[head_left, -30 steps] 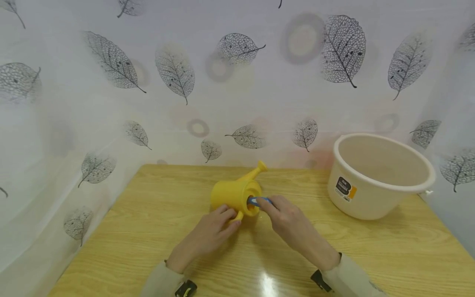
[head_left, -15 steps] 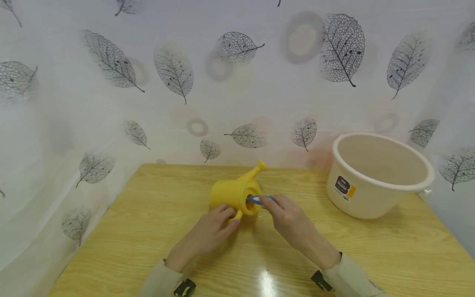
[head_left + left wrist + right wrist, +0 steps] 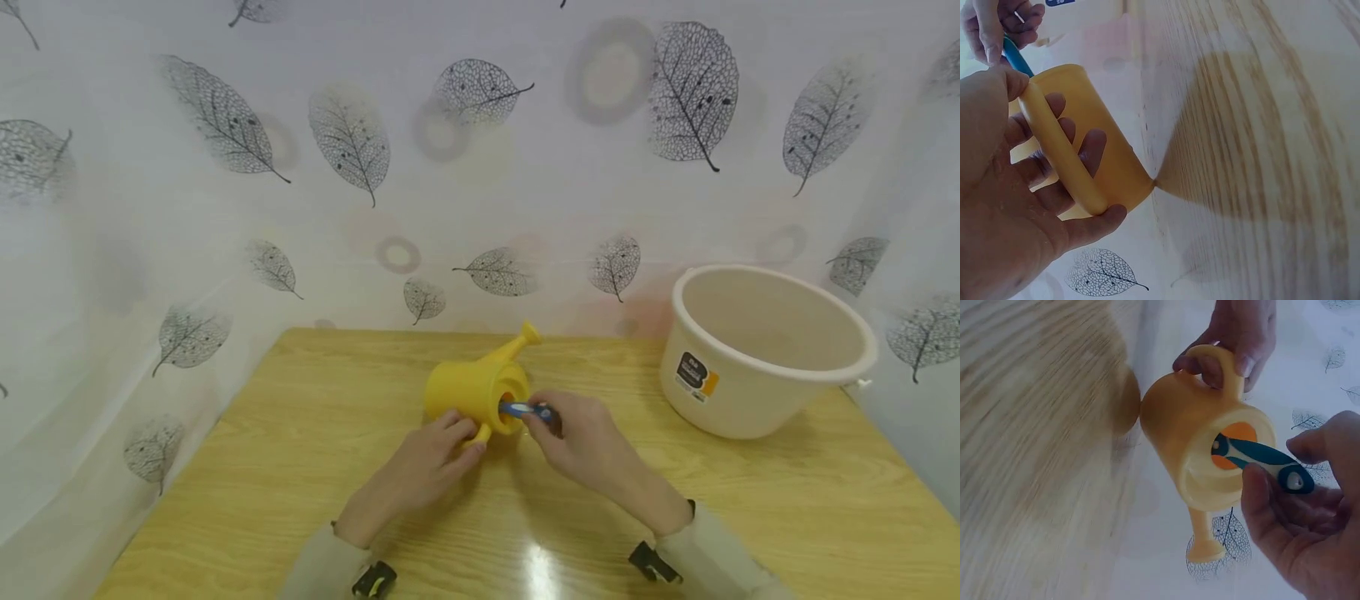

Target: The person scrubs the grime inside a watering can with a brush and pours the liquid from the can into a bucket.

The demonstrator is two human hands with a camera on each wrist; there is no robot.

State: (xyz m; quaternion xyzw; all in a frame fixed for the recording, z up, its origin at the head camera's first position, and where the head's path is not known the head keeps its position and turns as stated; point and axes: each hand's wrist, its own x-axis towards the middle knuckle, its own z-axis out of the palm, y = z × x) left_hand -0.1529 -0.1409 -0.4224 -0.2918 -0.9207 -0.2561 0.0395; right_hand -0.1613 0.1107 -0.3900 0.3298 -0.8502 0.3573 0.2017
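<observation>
A yellow watering can point(image 3: 459, 390) is tipped over the table, its mouth toward the right hand and its spout pointing away at the back. My left hand point(image 3: 420, 467) grips the can's loop handle point(image 3: 1060, 147), with fingers passing through the loop. From the mouth sticks out a blue-and-white tool handle point(image 3: 1266, 461); its other end is hidden inside the can. My right hand point(image 3: 588, 437) pinches the outer end of this handle between thumb and fingers, just outside the rim.
A large cream plastic tub point(image 3: 738, 408) with a label stands at the right of the wooden table point(image 3: 315, 400). A white curtain point(image 3: 360, 250) with a leaf print hangs behind and along the sides.
My right hand has shifted its hold slightly along the tool handle, so more of its outer end shows. The left hand and watering can stay nearly still; the head view tilts slightly.
</observation>
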